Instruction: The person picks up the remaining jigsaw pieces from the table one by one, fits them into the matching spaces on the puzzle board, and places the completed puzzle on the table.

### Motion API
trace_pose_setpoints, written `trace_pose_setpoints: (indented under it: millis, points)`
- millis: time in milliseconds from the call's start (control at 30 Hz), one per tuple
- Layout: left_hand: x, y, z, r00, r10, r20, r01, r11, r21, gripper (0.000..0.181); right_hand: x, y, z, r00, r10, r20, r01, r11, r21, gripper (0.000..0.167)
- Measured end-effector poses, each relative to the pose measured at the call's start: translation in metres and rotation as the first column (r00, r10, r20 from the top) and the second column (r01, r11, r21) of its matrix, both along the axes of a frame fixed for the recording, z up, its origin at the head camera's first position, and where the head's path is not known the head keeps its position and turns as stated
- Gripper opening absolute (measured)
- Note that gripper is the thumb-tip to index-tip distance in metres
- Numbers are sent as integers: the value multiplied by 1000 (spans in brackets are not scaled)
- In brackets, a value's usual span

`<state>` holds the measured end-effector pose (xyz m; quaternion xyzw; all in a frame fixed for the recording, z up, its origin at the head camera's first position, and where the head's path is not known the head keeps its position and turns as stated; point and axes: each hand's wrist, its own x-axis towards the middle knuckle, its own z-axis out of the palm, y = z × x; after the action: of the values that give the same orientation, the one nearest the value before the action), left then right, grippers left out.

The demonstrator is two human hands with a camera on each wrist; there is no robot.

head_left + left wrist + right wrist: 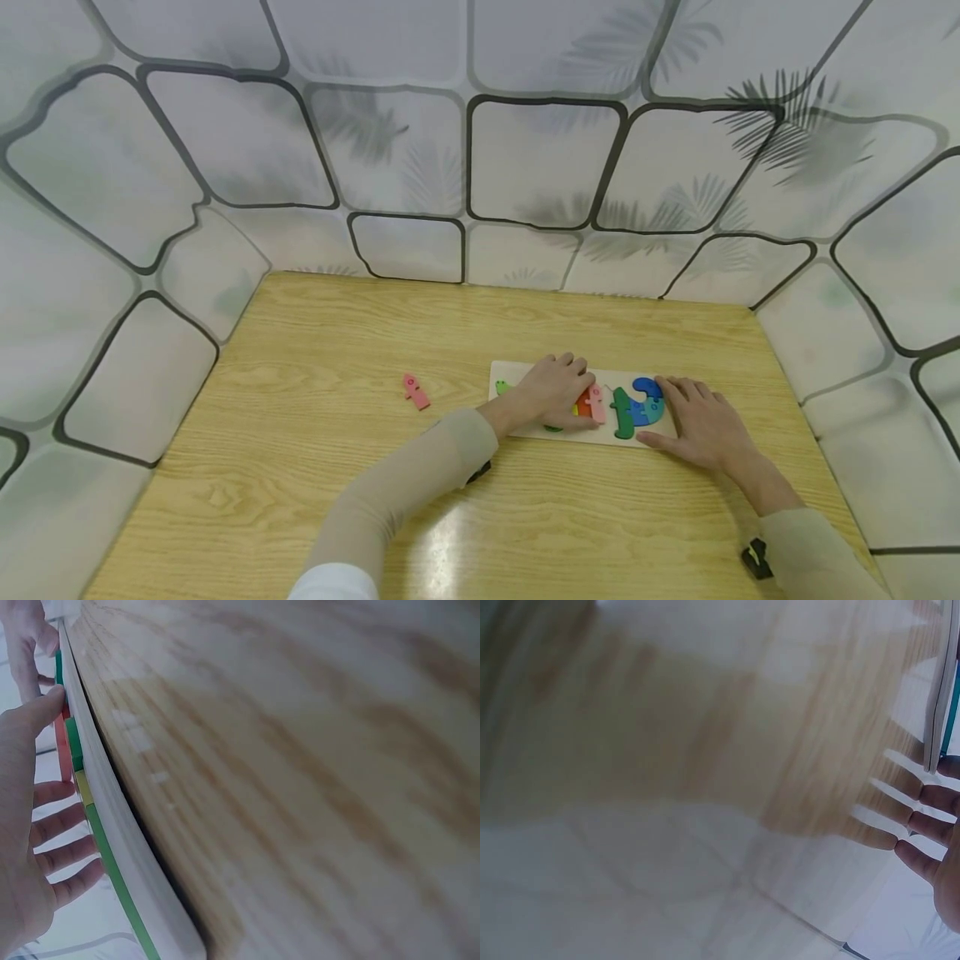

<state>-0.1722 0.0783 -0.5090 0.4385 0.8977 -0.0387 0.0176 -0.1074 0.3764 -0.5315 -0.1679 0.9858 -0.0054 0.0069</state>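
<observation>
A pale puzzle board point(630, 375) lies flat on the table with coloured pieces on it. My left hand point(543, 390) reaches over its middle, thumb and index finger pinching the ends of a pink puzzle piece point(597, 404). In the left wrist view this piece point(63, 746) stands a little above its neighbours. The left hand covers much of the green, yellow and orange pieces. At the board's right end my right hand point(705, 423) rests with straight, spread fingers, beside the blue pieces point(648, 407) and a dark green piece point(622, 412).
Another pink puzzle piece point(416, 392) lies loose on the wooden table point(337, 333), left of the board. Pale walls with a dark-lined stone pattern point(540, 158) rise behind the table and at both sides.
</observation>
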Motion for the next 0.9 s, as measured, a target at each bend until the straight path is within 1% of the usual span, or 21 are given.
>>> trace_pose_setpoints:
  millis: [433, 667, 900]
  points:
    - [1, 0, -2, 1000, -1, -13, 1, 1000, 3, 74, 1, -1, 0, 1000, 0, -3, 0, 1000, -2, 107]
    - [1, -1, -3, 1000, 6, 3, -6, 1000, 10, 74, 1, -1, -1, 1000, 2, -1, -2, 1000, 0, 107]
    - [2, 0, -4, 1000, 14, -4, -14, 1000, 19, 74, -1, 1, -2, 1000, -2, 5, 2, 1000, -5, 108]
